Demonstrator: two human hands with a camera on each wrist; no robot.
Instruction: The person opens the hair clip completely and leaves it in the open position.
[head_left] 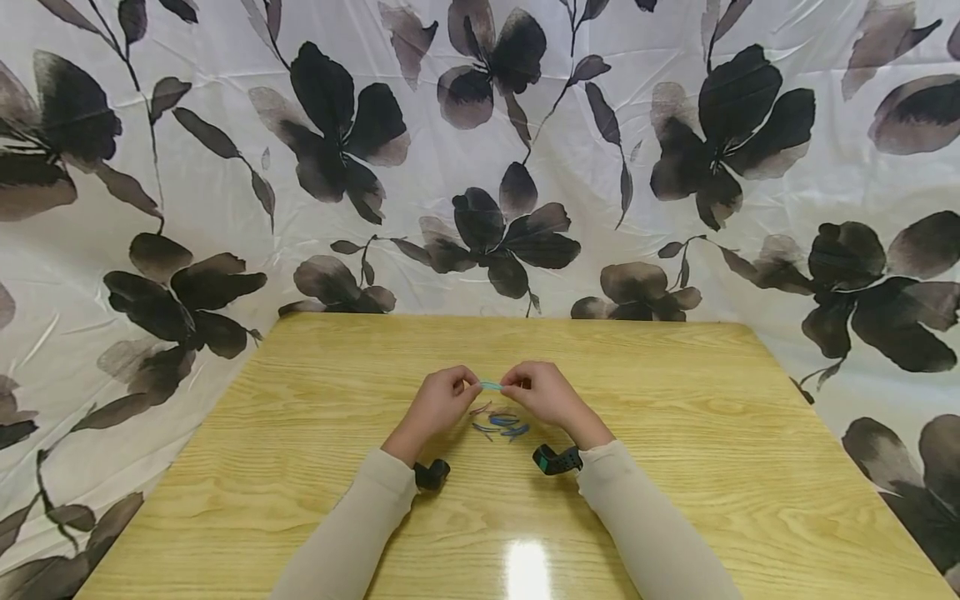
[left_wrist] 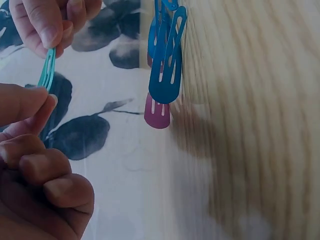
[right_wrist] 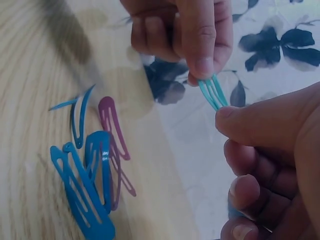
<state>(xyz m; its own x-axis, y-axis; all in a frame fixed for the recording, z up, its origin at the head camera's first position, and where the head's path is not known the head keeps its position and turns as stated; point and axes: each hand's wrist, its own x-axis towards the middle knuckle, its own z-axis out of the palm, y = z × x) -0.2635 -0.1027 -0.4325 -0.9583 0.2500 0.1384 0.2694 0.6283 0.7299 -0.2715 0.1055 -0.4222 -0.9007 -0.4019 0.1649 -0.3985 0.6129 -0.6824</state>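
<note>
Between both hands, above the table, is a mint-green snap hair clip (right_wrist: 213, 93). My left hand (head_left: 447, 400) pinches one end of it between thumb and finger. At the other end, my right hand (head_left: 546, 395) pinches it the same way. In the left wrist view the clip (left_wrist: 48, 69) spans the short gap between the two sets of fingertips. Just below the hands, on the table, lies a loose pile of blue snap hair clips (right_wrist: 82, 192) and purplish-pink snap hair clips (right_wrist: 115, 125), some overlapping.
The wooden table (head_left: 315, 367) extends around the hands, with a glare spot near its front. A white cloth with dark flowers (head_left: 600, 192) hangs behind and beside it. Dark bands (head_left: 557, 459) sit on both wrists.
</note>
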